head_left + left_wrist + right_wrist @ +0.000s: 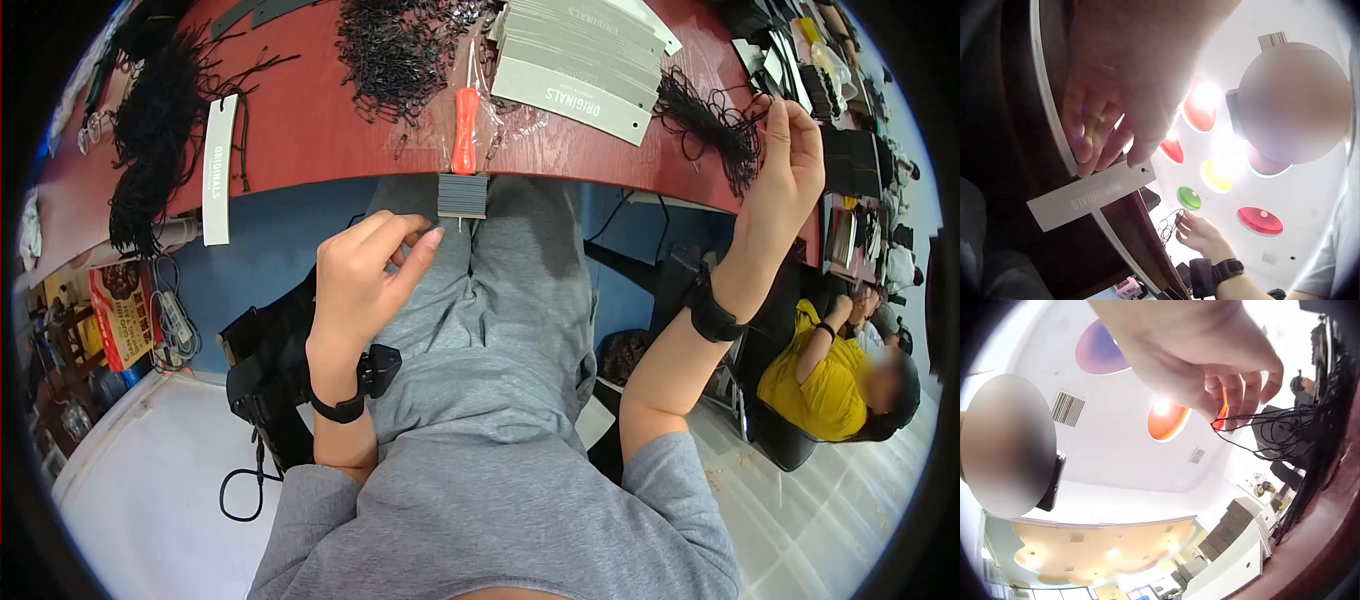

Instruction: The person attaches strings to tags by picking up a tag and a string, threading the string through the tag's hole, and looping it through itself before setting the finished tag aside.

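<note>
The left hand (370, 275) has bent fingers beside a stack of grey tags (462, 195). The stack is threaded on a thin metal spike with an orange handle (465, 130), beyond the table's front edge. In the left wrist view, a lettered tag (1088, 199) lies by the left hand's fingertips (1107, 159); contact cannot be told. My right hand (785, 165) is raised at the right, pinching a thin black cord (1244, 417) between thumb and fingers. That cord runs to a black cord bundle (710, 125) on the table.
Lettered grey tags (575, 75) lie in rows on the red table (310, 140). A heap of black cords (395, 55) is left of them. A single tag (218, 170) overhangs the edge near another cord bundle (150, 150). A person in yellow (815, 385) sits at the right.
</note>
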A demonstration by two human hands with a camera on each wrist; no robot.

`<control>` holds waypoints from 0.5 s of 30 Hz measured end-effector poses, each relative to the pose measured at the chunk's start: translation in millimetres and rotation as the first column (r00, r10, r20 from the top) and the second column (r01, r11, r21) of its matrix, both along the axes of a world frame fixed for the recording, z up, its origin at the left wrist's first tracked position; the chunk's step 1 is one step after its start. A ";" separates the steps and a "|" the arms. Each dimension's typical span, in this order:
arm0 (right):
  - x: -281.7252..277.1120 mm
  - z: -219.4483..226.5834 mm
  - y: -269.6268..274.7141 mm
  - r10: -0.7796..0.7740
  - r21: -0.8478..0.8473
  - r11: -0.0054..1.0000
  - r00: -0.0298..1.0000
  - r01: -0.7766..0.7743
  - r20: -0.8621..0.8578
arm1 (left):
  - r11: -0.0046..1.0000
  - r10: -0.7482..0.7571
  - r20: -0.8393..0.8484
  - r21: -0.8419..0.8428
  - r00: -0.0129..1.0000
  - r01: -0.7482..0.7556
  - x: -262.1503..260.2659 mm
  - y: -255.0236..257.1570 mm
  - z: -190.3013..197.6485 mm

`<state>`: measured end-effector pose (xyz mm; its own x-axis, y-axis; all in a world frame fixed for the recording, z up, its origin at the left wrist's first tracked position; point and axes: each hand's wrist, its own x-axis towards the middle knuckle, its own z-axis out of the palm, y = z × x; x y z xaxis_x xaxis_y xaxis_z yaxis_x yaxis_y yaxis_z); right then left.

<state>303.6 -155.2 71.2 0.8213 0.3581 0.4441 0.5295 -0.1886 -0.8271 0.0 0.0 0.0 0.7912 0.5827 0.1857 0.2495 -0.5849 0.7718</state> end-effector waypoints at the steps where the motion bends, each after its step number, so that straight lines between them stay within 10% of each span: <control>1: 2.1 0.3 -0.1 0.034 0.085 0.996 0.999 -0.031 -0.038 | 1.000 0.003 0.001 0.000 1.000 -0.003 0.2 -0.4 -0.6; 15: 4.6 19.4 4.2 0.080 0.342 0.939 0.991 -0.040 -0.103 | 0.998 0.016 0.034 0.059 0.999 -0.018 -5.4 1.3 3.8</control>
